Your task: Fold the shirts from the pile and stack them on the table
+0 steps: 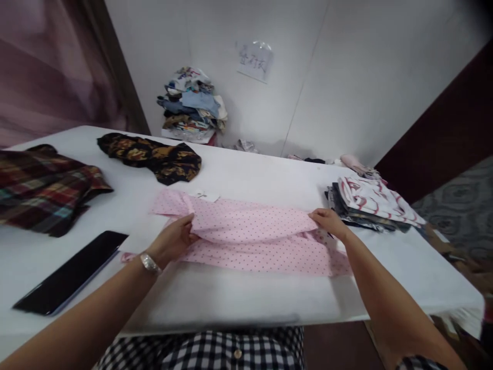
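The pink dotted garment (265,257) lies spread across the white table (262,172), its upper layer lifted in a fold. At its left end the left hand (177,239) pinches the cloth between thumb and fingers; at its right end the right hand (328,221) grips the fold's edge likewise. Just right of the garment sits a stack of folded clothes (379,200). Left of it are a black flat object (73,272) and, farther out, a plaid garment (46,190). Beyond it lie a dark patterned garment (154,156) and a tall clothes pile (196,105).
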A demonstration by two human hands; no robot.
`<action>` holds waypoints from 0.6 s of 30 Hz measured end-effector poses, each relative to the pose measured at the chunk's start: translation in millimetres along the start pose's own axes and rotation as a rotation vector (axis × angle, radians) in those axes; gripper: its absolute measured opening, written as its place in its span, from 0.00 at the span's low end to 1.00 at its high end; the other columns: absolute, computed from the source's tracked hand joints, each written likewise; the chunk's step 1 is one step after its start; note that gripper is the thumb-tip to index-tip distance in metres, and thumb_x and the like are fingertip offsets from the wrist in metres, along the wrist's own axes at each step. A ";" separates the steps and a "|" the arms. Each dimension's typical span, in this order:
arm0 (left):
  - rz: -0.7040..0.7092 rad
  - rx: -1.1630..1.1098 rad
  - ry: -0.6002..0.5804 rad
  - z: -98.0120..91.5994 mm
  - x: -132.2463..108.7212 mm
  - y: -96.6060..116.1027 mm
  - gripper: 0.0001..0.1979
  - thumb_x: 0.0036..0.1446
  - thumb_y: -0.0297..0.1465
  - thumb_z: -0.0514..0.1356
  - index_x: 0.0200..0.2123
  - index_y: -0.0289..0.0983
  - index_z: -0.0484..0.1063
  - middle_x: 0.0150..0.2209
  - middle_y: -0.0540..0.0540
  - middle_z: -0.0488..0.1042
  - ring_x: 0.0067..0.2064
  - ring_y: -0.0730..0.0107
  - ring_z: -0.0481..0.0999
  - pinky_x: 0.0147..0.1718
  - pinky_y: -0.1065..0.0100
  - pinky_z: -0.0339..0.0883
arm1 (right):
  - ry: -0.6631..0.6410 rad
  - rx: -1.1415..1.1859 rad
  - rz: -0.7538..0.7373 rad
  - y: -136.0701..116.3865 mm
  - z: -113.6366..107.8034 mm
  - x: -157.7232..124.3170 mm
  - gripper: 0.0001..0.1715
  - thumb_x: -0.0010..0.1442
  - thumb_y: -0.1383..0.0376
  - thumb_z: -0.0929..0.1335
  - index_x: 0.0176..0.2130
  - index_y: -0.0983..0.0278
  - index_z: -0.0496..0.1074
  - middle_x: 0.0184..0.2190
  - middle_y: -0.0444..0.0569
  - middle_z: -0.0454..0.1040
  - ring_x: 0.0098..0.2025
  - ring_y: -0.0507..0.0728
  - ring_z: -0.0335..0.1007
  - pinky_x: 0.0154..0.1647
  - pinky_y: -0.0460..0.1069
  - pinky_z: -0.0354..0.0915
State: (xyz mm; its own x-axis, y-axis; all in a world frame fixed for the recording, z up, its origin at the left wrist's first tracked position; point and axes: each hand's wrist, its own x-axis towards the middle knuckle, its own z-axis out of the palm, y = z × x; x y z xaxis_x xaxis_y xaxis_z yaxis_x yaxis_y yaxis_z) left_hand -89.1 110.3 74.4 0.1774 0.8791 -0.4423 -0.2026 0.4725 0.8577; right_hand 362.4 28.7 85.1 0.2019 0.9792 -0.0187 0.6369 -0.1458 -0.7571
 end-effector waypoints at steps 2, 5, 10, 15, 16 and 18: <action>-0.080 -0.088 -0.037 -2.8 -9.6 -0.1 0.04 0.58 0.28 0.56 0.32 0.34 0.69 0.26 0.46 0.73 0.24 0.72 0.73 0.22 0.72 0.70 | 0.014 0.013 0.008 4.4 -1.2 -0.9 0.26 0.50 0.44 0.68 0.25 0.65 0.71 0.17 0.40 0.60 0.22 0.50 0.53 0.23 0.46 0.51; -0.122 -0.259 -0.134 -5.8 -17.7 9.0 0.07 0.60 0.30 0.55 0.34 0.33 0.70 0.25 0.46 0.72 0.21 0.75 0.71 0.12 0.78 0.60 | 0.035 0.028 0.015 10.9 -0.3 -0.5 0.27 0.50 0.43 0.69 0.26 0.65 0.72 0.18 0.41 0.62 0.23 0.51 0.55 0.24 0.47 0.53; -0.008 -0.566 -0.181 -0.4 -5.5 36.0 0.12 0.63 0.34 0.51 0.35 0.32 0.69 0.28 0.44 0.73 0.19 0.81 0.66 0.08 0.82 0.48 | 0.018 0.042 -0.005 9.9 7.1 -3.9 0.27 0.49 0.42 0.69 0.25 0.64 0.72 0.20 0.43 0.65 0.24 0.52 0.57 0.26 0.47 0.56; 0.345 -0.748 -0.073 1.7 16.6 61.7 0.06 0.60 0.27 0.51 0.35 0.34 0.68 0.26 0.48 0.70 0.20 0.82 0.64 0.14 0.81 0.56 | 0.031 0.031 0.006 -1.7 10.9 -9.1 0.29 0.47 0.40 0.69 0.23 0.64 0.71 0.18 0.43 0.64 0.22 0.51 0.55 0.23 0.47 0.54; 0.396 -0.724 -0.008 -0.7 20.5 63.3 0.05 0.58 0.26 0.53 0.36 0.34 0.68 0.26 0.49 0.69 0.20 0.81 0.64 0.16 0.80 0.59 | 0.031 0.029 0.015 -2.8 11.5 -8.9 0.29 0.47 0.40 0.69 0.23 0.63 0.70 0.18 0.42 0.63 0.22 0.51 0.55 0.23 0.47 0.54; 0.473 -0.646 0.164 -7.7 27.1 59.9 0.11 0.55 0.26 0.56 0.44 0.37 0.68 0.28 0.50 0.69 0.23 0.80 0.67 0.22 0.78 0.64 | 0.033 0.036 0.026 -2.8 13.7 -7.0 0.29 0.47 0.40 0.69 0.23 0.63 0.70 0.18 0.42 0.63 0.22 0.51 0.55 0.22 0.46 0.53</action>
State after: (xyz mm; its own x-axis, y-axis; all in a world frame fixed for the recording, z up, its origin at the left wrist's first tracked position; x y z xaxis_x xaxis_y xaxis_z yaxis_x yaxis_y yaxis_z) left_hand -103.8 162.9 111.8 -0.1987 0.9690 -0.1470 -0.7449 -0.0519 0.6652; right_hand 349.0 24.2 78.4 0.2429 0.9699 -0.0175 0.6042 -0.1654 -0.7795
